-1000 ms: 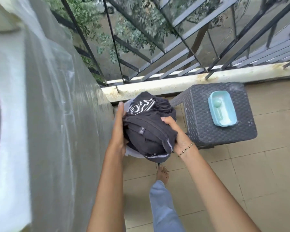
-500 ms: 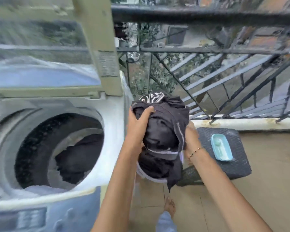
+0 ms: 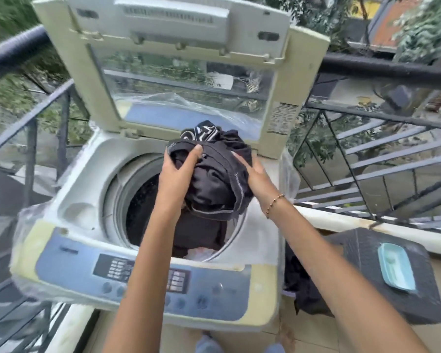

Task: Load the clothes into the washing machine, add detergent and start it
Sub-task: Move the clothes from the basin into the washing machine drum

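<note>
Since 0.5 s ago the bundle of dark clothes (image 3: pixel 214 174) has swung left from beside the washing machine (image 3: pixel 143 250) to directly over its drum opening (image 3: pixel 138 200), and the view has turned w/ it, so the control panel (image 3: pixel 143 284) now faces the person. Both hands are closed on the bundle: left hand (image 3: pixel 178 171) clamps it from the left w/ thumb hooked over the top, right hand (image 3: pixel 255 177) presses flat against the right side. A two-sided squeeze likely keeps the loose wad together so nothing trails out before the drop. Bundle is in the air, above the rim, not yet inside; dark fabric already lies in the drum below it.

Lid (image 3: pixel 183 72) is propped upright at the back, so the opening is clear; nothing blocks a straight drop. Clear plastic wrap (image 3: pixel 288 174) clings to the machine's sides. To the right, a dark woven stool (image 3: pixel 382 296) carries a light-blue dish (image 3: pixel 395 266), well apart from the hands; more dark cloth (image 3: pixel 303 284) hangs between stool and machine. Balcony railing (image 3: pixel 367 149) runs behind. Detergent: can't tell where.
</note>
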Tool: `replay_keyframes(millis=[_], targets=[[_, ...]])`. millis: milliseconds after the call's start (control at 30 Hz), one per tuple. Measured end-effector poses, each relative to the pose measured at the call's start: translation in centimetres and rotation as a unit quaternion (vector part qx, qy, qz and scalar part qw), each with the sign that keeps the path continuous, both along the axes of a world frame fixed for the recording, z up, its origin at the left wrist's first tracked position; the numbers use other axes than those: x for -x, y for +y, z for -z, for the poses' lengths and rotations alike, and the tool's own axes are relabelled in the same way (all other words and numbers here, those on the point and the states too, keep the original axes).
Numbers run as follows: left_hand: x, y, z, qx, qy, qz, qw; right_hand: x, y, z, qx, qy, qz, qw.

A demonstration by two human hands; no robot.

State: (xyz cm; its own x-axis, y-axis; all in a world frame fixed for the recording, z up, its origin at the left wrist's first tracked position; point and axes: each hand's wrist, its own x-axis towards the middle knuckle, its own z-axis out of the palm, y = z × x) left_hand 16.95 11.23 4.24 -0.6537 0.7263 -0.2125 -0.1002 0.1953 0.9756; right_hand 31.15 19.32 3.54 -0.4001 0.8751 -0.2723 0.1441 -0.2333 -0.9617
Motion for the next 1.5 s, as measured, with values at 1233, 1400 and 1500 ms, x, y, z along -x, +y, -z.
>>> replay_keyframes(millis=[1233,1400,1500], targets=[[-34.1,9.8,29.4,0.358,-0.037,0.198,0.912,-33.8,6.8,30.6,0.034,-0.403,0.068,0.912],[-34.7,10.6,40.4,0.433,0.03,0.241,0.868,-35.1,6.3,40.4,0.119,-0.388,0.033,0.913],[-34.6,11.3,44.8,0.458,0.104,0.287,0.835,-35.3,5.9,44.8,0.141,-0.387,0.024,0.911]])
